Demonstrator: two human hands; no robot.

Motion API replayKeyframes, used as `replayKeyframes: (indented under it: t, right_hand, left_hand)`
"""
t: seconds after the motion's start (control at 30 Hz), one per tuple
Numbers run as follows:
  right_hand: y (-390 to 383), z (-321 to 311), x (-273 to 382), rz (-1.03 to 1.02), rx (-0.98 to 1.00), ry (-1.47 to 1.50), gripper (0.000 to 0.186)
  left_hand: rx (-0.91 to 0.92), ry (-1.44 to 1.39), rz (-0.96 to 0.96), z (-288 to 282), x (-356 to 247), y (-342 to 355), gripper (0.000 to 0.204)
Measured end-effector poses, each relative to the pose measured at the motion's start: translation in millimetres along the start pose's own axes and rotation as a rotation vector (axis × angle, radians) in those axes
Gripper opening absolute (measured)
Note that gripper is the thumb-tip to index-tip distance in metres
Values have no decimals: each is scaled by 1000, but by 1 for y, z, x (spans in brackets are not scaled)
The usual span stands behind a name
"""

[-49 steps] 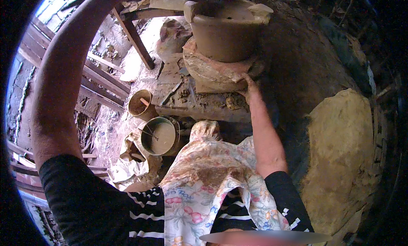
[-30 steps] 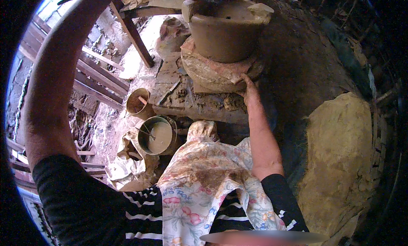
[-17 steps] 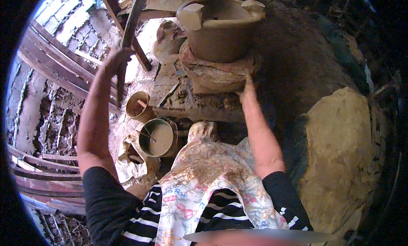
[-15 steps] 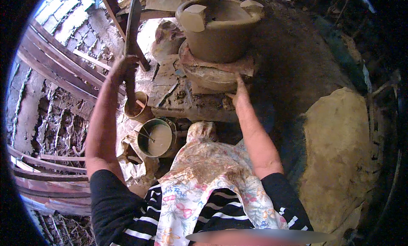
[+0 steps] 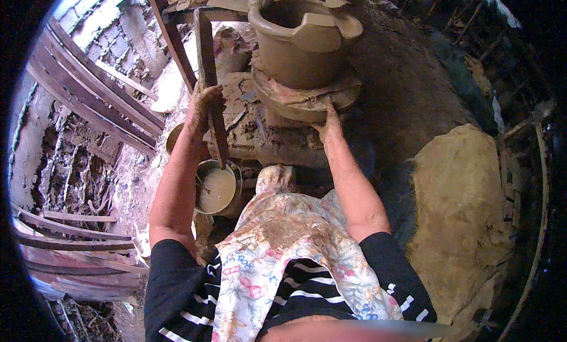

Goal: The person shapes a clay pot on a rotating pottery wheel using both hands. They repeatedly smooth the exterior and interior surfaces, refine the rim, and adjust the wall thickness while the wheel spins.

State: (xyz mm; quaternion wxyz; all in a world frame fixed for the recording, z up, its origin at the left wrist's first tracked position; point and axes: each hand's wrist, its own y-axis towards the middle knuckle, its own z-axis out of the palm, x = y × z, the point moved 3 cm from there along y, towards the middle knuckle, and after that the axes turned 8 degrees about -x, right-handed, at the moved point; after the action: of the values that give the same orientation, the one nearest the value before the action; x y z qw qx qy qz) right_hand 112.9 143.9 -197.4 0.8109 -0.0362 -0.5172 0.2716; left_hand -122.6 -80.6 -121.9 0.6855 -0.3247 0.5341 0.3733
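Observation:
A wide unfired clay pot (image 5: 301,41) with lumps on its rim stands on a round clay-caked wheel disc (image 5: 307,100). My right hand (image 5: 328,120) rests its fingers on the disc's front edge. My left hand (image 5: 204,108), coated in clay, grips a long flat wooden stick (image 5: 208,76) that stands upright beside the wheel. The stick's lower end reaches down to a metal bowl of pale slip (image 5: 215,188). A floral apron (image 5: 283,247) smeared with clay covers my lap.
A large slab of yellowish clay (image 5: 460,224) lies to the right on dark ground. Wooden planks (image 5: 94,100) lean at the left over a brick floor. A second small bowl (image 5: 174,142) sits behind my left forearm. More wooden strips (image 5: 77,241) lie at lower left.
My left arm came down from high overhead and took hold of the wooden stick by the wheel. My right hand stayed at the disc's edge.

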Motion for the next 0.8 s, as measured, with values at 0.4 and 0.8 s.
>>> replayKeyframes:
  t: [0.4, 0.8]
  right_hand:
    - [-15, 12, -6, -12, 57, -38, 73]
    - [-15, 12, -2, 1, 18, -12, 59]
  left_hand:
    - [-34, -84, 20, 22, 7, -5, 27]
    - [-62, -78, 69, 80, -12, -25, 46]
